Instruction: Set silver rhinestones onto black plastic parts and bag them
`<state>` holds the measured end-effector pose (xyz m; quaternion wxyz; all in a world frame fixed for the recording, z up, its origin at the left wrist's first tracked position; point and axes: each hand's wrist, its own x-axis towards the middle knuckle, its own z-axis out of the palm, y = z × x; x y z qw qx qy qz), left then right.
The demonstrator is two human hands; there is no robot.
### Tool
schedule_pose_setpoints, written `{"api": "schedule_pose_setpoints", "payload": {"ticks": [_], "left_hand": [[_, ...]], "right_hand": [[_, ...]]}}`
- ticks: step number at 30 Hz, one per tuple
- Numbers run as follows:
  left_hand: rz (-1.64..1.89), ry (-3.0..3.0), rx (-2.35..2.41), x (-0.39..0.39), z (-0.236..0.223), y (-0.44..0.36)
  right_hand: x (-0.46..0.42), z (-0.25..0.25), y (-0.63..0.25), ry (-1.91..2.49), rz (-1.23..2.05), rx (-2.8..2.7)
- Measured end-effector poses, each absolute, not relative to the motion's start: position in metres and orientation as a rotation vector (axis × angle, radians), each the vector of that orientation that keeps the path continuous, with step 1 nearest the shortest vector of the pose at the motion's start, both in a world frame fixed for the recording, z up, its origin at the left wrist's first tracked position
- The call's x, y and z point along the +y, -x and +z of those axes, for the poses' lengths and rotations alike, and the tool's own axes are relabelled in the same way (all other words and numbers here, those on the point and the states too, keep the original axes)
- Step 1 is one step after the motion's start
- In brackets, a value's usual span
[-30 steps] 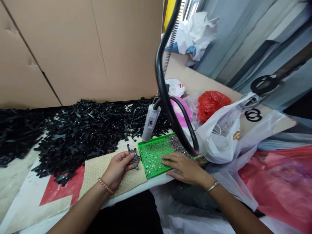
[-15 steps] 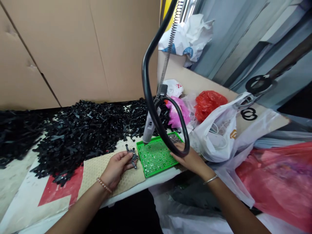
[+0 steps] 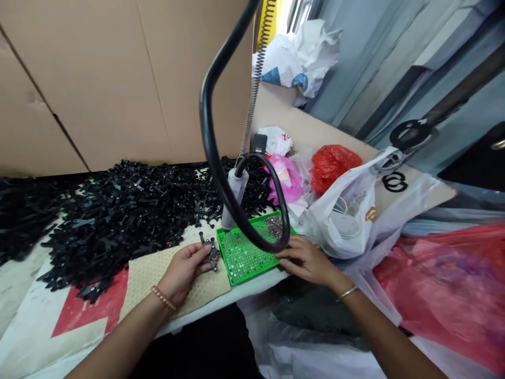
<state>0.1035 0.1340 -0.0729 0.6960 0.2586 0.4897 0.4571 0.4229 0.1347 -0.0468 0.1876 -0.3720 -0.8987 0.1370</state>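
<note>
Spreading across the far left, the heap of black parts (image 3: 130, 205) is lying beyond our green tray (image 3: 250, 255). Our right hand (image 3: 310, 260) is reaching to its near right edge, grip unclear; our left hand (image 3: 189, 268) is pinching a dark jointed piece (image 3: 210, 251) left of it.

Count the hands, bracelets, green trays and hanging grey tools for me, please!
Hands: 2 (left hand, right hand)
Bracelets: 2 (beaded bracelet, silvery bracelet)
Green tray: 1
Hanging grey tool: 1
Total: 6
</note>
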Motion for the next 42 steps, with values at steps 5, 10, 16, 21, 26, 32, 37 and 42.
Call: {"api": "schedule_pose_setpoints", "payload": {"ticks": [5,10,16,21,26,32,37,42], "left_hand": [[1.009,-0.548,1.096,0.135,-0.075,-0.104],[0.992,-0.545,1.1,0.137,-0.073,-0.106],[0.928,-0.545,1.126,0.138,-0.069,-0.105],[0.943,-0.534,1.077,0.138,-0.072,-0.107],[0.973,-0.53,1.043,0.138,-0.075,-0.106],[0.963,-0.497,1.017,0.137,-0.071,-0.103],[0.942,-0.566,0.982,0.138,-0.073,-0.102],[0.937,-0.555,0.977,0.137,-0.075,-0.101]], "right_hand": [[0.138,-0.05,-0.413,1.015,0.455,-2.582],[0.145,-0.044,-0.417,1.115,0.422,-2.408],[0.17,-0.034,-0.322,0.954,0.764,-1.737],[0.196,-0.02,-0.253,0.858,0.956,-1.608],[0.2,-0.002,-0.246,0.905,0.911,-1.598],[0.198,-0.024,-0.249,0.956,1.004,-1.37],[0.206,-0.048,-0.243,0.831,1.104,-1.214],[0.217,-0.052,-0.237,0.766,1.152,-1.165]]}}
